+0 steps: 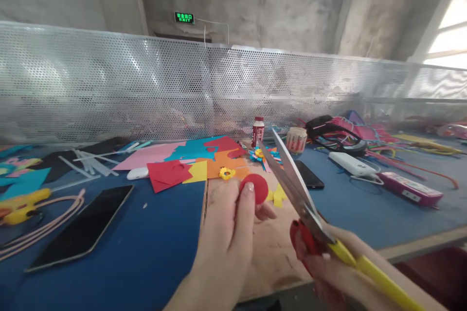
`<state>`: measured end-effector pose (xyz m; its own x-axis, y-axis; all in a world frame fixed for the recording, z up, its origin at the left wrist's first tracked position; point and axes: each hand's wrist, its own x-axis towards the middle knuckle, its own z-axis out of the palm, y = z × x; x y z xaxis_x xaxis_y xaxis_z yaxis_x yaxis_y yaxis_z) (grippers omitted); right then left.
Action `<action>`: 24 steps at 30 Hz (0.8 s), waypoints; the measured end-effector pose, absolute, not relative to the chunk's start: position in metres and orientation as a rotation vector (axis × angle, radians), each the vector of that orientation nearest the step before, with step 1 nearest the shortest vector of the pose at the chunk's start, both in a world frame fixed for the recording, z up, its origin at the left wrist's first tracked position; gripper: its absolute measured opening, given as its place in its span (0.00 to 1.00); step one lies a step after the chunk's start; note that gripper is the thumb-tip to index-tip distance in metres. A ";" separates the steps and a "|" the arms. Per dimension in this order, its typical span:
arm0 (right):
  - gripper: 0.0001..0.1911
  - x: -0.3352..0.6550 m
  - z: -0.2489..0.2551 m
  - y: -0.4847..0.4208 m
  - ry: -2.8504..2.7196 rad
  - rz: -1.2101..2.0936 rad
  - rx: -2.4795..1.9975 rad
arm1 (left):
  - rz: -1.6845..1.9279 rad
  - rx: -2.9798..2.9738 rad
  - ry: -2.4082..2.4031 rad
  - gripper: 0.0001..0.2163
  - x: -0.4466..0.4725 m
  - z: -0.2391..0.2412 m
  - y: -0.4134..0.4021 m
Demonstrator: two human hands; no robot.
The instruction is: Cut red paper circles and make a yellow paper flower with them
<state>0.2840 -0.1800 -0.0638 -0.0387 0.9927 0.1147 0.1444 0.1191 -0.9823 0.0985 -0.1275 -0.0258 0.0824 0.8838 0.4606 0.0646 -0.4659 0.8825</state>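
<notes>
Between the thumb and fingers of my left hand (pixel 229 228) is a round piece of red paper (pixel 258 188). My right hand (pixel 328 262) grips a pair of scissors (pixel 297 189) with red and yellow handles. Their blades point up and away, slightly apart, to the right of the red circle and not touching it. Just beyond my left hand lie a small yellow paper ring (pixel 226 173) and yellow paper scraps (pixel 278 196). A blue, yellow and red paper flower (pixel 260 154) sits farther back, near the scissor tips.
Coloured paper sheets (pixel 170 175) spread behind my left hand. Phones (pixel 83 228) (pixel 308 175) lie on both sides. A bottle (pixel 258 131), a jar (pixel 296 140), a power bank (pixel 353 163) and a purple box (pixel 410 187) stand at right. A glue gun (pixel 24 206) lies far left, before a perforated metal screen (pixel 175 87).
</notes>
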 end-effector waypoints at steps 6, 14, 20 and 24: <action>0.07 0.291 -0.041 -0.122 -1.623 0.951 -1.240 | 1.584 1.553 0.966 0.13 0.095 -0.028 -0.117; 0.03 0.292 -0.041 -0.080 -1.837 0.592 -1.300 | 1.490 1.593 0.852 0.14 0.106 -0.006 -0.103; 0.07 0.273 -0.056 -0.053 -1.828 0.471 -1.200 | 1.632 1.744 0.738 0.14 0.108 0.008 -0.047; 0.08 0.267 -0.064 -0.033 -1.754 0.327 -1.241 | 1.827 1.752 0.768 0.15 0.113 -0.014 -0.014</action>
